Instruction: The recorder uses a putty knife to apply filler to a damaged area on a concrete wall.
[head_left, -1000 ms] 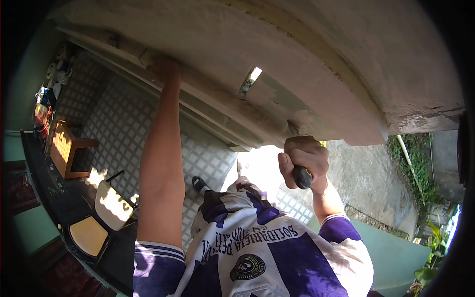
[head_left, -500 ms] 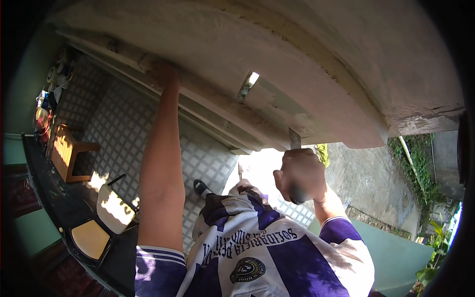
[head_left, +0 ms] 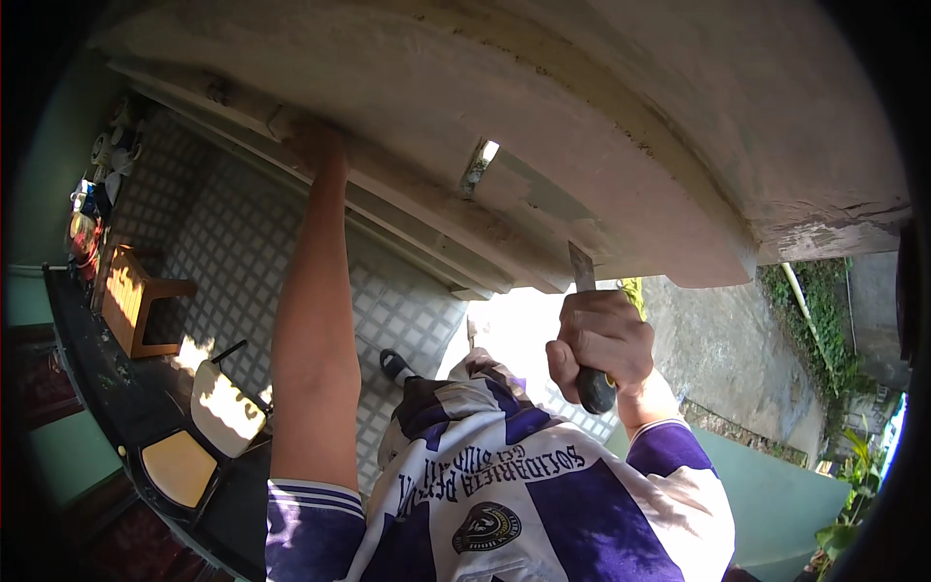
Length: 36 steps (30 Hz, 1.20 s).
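My right hand point(head_left: 606, 339) is closed round the black handle of a putty knife point(head_left: 582, 267). Its flat metal blade points up, with the tip against or very close to the pale concrete surface point(head_left: 640, 228); actual contact is hard to judge. On the left, my bare arm reaches far up to a long stepped ledge point(head_left: 407, 199). There my left hand point(head_left: 315, 145) grips the ledge's edge, its fingers in shade and partly hidden. Between the hands, a narrow slot point(head_left: 479, 167) opens through the concrete and lets light in.
Far below lies a tiled floor point(head_left: 233, 233). A wooden stool point(head_left: 136, 301), a chair with a pale seat point(head_left: 225, 407) and a dark counter point(head_left: 107, 388) stand left. Right are a concrete yard point(head_left: 727, 339), a pale green wall point(head_left: 776, 504) and plants point(head_left: 815, 339).
My right hand has come down slightly and to the right with the putty knife, and its handle has tilted. My left hand stays on the ledge.
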Each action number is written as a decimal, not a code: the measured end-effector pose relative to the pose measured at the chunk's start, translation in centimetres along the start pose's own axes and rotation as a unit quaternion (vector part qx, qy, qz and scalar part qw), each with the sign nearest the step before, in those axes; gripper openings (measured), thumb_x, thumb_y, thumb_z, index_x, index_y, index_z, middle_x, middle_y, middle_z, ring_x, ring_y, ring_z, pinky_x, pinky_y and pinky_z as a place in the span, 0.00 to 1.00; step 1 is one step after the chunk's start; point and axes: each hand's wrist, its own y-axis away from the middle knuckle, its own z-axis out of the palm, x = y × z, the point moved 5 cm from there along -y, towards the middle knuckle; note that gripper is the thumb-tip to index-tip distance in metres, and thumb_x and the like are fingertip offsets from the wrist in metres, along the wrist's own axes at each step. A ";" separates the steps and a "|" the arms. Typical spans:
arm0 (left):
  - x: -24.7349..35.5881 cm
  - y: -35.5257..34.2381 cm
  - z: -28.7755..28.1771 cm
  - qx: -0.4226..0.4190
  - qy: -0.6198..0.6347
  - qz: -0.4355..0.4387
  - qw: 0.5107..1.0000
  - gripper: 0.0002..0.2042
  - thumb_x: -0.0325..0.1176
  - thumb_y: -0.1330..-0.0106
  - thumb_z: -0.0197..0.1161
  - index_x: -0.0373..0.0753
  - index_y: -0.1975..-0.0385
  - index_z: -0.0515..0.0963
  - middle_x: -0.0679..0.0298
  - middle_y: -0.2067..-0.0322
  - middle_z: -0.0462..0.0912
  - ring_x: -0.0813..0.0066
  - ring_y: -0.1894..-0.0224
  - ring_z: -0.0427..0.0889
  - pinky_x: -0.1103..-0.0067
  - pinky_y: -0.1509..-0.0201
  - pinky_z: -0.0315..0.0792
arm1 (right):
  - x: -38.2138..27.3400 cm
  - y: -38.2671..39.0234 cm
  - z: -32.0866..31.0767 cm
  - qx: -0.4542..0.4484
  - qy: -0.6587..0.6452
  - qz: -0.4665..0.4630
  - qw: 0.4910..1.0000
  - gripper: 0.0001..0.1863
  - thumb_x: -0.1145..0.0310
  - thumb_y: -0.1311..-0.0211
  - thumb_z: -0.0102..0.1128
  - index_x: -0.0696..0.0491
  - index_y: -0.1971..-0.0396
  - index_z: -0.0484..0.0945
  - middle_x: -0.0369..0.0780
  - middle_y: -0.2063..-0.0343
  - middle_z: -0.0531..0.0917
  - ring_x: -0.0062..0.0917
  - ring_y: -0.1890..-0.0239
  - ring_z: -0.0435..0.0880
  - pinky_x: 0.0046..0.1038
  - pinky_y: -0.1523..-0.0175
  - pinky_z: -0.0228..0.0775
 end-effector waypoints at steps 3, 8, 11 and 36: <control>-1.2 -0.9 -0.1 0.030 -0.002 0.003 1.000 0.24 0.42 0.31 0.48 0.34 0.39 0.62 0.45 0.45 0.70 0.48 0.42 0.69 0.48 0.45 0.71 | 1.5 0.4 1.3 -0.039 -0.005 0.019 0.999 0.15 0.85 0.51 0.53 0.53 0.90 0.63 0.37 0.92 0.65 0.27 0.91 0.66 0.25 0.84 0.59; 0.2 -0.1 -0.2 0.055 -0.054 0.043 0.996 0.23 0.42 0.32 0.48 0.34 0.42 0.65 0.47 0.47 0.71 0.50 0.45 0.71 0.50 0.46 0.72 | 2.5 0.6 1.3 -0.025 0.024 0.033 0.999 0.18 0.84 0.52 0.60 0.52 0.91 0.63 0.36 0.92 0.65 0.28 0.92 0.66 0.27 0.85 0.57; 1.3 -0.5 0.3 0.010 -0.118 0.051 0.992 0.23 0.41 0.32 0.48 0.34 0.42 0.65 0.48 0.47 0.72 0.52 0.47 0.72 0.52 0.48 0.73 | 0.2 0.9 0.7 0.020 -0.035 -0.003 0.999 0.17 0.84 0.51 0.60 0.52 0.90 0.64 0.36 0.93 0.64 0.28 0.92 0.66 0.28 0.86 0.56; -3.7 -3.2 5.9 0.061 0.191 -0.115 0.973 0.32 0.56 0.30 0.42 0.32 0.40 0.61 0.33 0.44 0.65 0.35 0.43 0.70 0.51 0.43 0.70 | 2.0 -1.6 1.6 0.076 -0.035 -0.010 0.996 0.18 0.86 0.51 0.58 0.53 0.91 0.62 0.36 0.91 0.63 0.27 0.92 0.63 0.28 0.85 0.53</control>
